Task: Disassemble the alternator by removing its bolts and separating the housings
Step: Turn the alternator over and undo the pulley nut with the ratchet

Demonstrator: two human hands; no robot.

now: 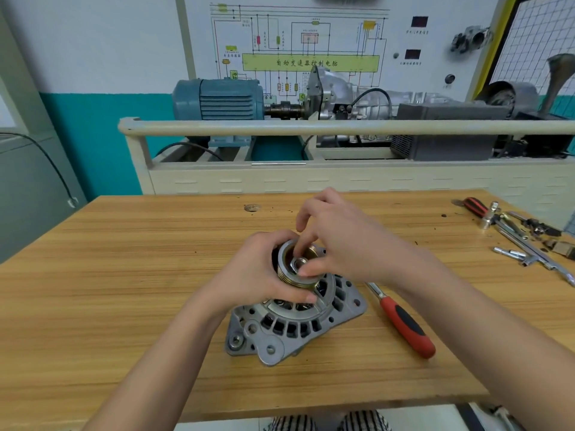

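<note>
A grey cast alternator (289,328) lies on the wooden table (124,275), its grooved pulley (287,276) facing up and towards me. My left hand (258,272) wraps around the pulley's left side, thumb along its lower rim. My right hand (336,237) comes from the right with thumb and fingers pinched on the pulley nut (299,263) at the centre. The alternator's upper part is hidden behind both hands.
A ratchet with a red and black handle (404,325) lies just right of the alternator. More tools, sockets and small parts (522,234) are spread at the table's far right. A training bench with a blue motor (217,101) stands behind the table.
</note>
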